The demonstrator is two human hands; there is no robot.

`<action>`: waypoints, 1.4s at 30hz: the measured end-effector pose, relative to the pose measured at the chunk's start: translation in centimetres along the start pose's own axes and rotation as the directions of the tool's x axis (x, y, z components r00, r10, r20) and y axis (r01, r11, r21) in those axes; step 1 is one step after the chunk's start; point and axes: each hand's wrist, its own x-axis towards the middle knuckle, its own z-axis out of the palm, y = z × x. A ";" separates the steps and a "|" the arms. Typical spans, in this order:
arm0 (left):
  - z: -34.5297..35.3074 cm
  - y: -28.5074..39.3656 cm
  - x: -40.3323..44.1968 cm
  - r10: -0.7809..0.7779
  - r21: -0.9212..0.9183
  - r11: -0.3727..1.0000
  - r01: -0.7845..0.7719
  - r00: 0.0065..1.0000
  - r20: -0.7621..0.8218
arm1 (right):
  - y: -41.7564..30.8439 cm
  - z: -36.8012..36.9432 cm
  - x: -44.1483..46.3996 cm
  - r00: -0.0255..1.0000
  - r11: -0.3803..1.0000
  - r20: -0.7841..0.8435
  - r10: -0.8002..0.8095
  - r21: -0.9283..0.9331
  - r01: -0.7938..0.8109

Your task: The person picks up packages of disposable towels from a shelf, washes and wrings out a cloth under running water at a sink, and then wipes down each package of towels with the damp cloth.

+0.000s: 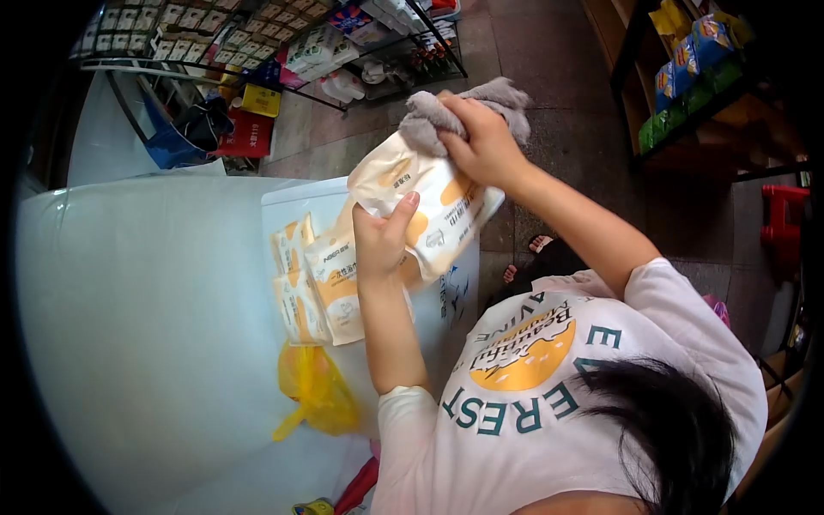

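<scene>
My left hand (384,236) grips the near side of a soft white-and-orange package (439,210) printed with dark characters, its thumb lying over the front. My right hand (485,142) is closed on a fluffy grey cloth (422,123), which it presses at the package's upper end. Part of the cloth bunches out past my fingers. Below the raised package, a larger matching pack (337,287) lies on the white table, with smaller packs (296,275) of the same print beside it. My left wrist partly covers the larger one.
The white table (154,300) bears a tied yellow plastic bag (316,390) near the packs. Display racks (206,39) with goods stand beyond it, beside a red box (246,133). Shelves with blue and green packets (691,64) and a red stool (783,223) are at the right.
</scene>
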 end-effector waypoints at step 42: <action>-7.6 1.4 0.4 0.130 -0.121 0.974 -0.191 0.911 -0.391 | 8.7 -6.1 -6.3 0.559 0.228 0.477 0.678 0.586 -0.777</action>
